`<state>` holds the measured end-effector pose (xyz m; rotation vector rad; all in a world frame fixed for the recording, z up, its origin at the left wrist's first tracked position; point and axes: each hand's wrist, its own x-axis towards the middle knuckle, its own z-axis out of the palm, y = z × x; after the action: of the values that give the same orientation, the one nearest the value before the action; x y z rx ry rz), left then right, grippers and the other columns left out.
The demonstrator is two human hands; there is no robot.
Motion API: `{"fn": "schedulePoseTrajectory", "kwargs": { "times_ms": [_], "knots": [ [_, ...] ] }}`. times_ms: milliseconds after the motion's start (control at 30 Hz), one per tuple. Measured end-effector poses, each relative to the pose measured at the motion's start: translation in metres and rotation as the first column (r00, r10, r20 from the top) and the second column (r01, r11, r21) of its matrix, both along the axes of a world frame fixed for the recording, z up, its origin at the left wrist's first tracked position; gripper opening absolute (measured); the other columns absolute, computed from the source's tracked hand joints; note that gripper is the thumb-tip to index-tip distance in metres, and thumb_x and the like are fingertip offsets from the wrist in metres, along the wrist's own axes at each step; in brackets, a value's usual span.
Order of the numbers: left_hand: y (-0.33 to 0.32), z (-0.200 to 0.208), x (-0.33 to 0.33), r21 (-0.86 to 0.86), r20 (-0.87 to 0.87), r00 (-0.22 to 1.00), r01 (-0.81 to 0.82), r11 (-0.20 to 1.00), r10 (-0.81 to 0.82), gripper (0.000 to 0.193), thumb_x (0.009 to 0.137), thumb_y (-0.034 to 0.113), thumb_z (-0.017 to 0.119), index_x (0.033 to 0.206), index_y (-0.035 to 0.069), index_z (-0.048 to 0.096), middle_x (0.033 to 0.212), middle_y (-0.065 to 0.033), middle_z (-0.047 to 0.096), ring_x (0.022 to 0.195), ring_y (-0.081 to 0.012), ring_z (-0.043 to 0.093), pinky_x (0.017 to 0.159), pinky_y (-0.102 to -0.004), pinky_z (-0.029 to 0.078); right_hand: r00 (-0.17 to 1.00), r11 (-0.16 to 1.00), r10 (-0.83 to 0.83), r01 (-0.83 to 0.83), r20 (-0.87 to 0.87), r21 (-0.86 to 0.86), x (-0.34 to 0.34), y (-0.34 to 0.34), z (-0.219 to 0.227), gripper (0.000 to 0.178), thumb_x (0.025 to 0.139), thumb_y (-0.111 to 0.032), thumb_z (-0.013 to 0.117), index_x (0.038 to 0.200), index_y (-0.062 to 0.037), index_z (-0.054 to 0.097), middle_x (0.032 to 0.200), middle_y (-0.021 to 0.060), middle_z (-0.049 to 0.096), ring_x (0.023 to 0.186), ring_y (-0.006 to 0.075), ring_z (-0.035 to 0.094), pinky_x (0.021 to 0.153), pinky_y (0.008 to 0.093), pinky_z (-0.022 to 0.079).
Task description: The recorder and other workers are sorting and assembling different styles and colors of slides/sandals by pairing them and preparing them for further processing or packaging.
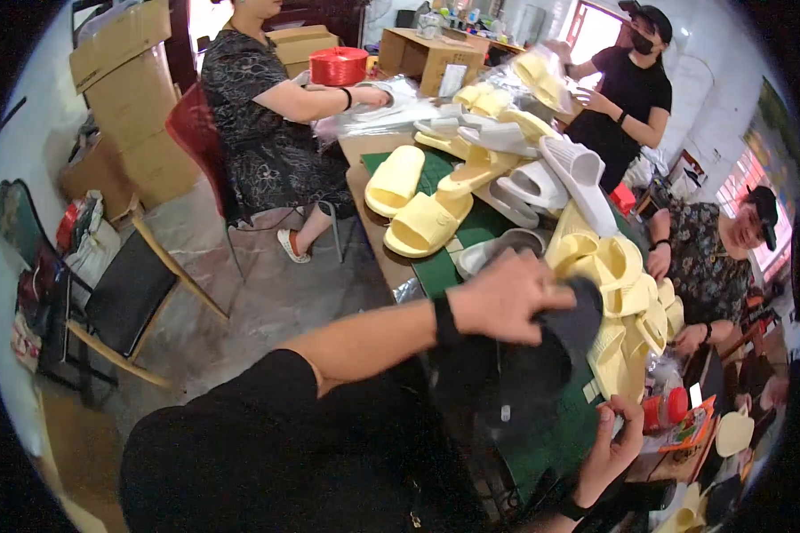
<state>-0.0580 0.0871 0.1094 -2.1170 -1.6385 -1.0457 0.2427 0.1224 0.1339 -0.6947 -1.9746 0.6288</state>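
My left hand [507, 300] reaches over the table, fingers bent downward and smeared by motion. It is against or just above a dark, blurred item [582, 324] whose kind I cannot make out; whether the fingers grip it is unclear. Lower right, my right hand [612, 451] has its thumb and fingers loosely curled and apart, with nothing visible in them. Beyond my hands lies a pile of yellow slide slippers [618, 275] and white slide slippers [578, 173]. A pair of yellow slippers [422, 222] sits on the green mat [440, 275] near the left edge.
At the far left a seated person [271, 115] handles clear plastic bags. Across the table a standing person [622, 107] holds bagged yellow slippers [542, 75]. Another person [707, 258] works at right. A red-lidded jar [671, 409] stands near my right hand; a chair [120, 293] is at left.
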Motion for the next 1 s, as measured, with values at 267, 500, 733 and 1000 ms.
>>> {"fn": "schedulePoseTrajectory", "kwargs": {
  "times_ms": [267,500,733,1000],
  "knots": [
    [0.027,0.02,-0.221,0.021,-0.026,0.679,-0.733,0.68,0.733,0.065,0.078,0.043,0.068,0.14,0.03,0.053,0.116,-0.0219,0.063,0.115,-0.0408,0.055,0.094,-0.0545,0.047,0.98,0.985,-0.129,0.108,0.153,0.137,-0.001,-0.001,0.006,0.016,0.082,0.004,0.067,0.097,0.0009,0.062,0.085,0.0111,0.061,0.078,0.0214,0.059,0.077,0.0303,0.048],
    [0.061,-0.039,-0.29,-0.268,-0.075,0.778,-0.619,0.738,0.624,0.092,0.081,0.044,0.072,0.158,0.025,0.024,0.114,-0.0273,0.066,0.103,-0.0429,0.064,0.088,-0.0521,0.05,0.913,0.93,-0.325,0.261,0.245,0.26,0.032,-0.018,0.006,0.024,0.08,-0.005,0.076,0.102,-0.0055,0.066,0.089,0.0115,0.065,0.084,0.0294,0.062,0.077,0.0379,0.05],
    [0.066,-0.05,-0.312,-0.094,-0.033,0.703,-0.709,0.699,0.71,0.077,0.088,0.043,0.068,0.156,0.028,0.032,0.108,-0.0231,0.066,0.105,-0.0422,0.059,0.089,-0.0496,0.047,0.715,0.702,-0.698,0.694,-0.04,0.16,0.127,-0.065,0.026,0.017,0.087,-0.001,0.069,0.104,-0.0026,0.066,0.089,0.0065,0.067,0.081,0.0159,0.065,0.076,0.0289,0.051],
    [-0.015,-0.049,-0.238,0.263,-0.094,0.753,-0.613,0.745,0.652,0.078,0.089,0.037,0.069,0.156,0.029,0.031,0.124,-0.0238,0.057,0.123,-0.0437,0.045,0.104,-0.0528,0.037,0.236,0.247,-0.864,0.968,-0.446,0.034,0.321,-0.059,0.018,0.036,0.089,0.001,0.063,0.124,0.001,0.056,0.115,0.0093,0.06,0.1,0.0174,0.058,0.091,0.0308,0.046]
  ]
}}
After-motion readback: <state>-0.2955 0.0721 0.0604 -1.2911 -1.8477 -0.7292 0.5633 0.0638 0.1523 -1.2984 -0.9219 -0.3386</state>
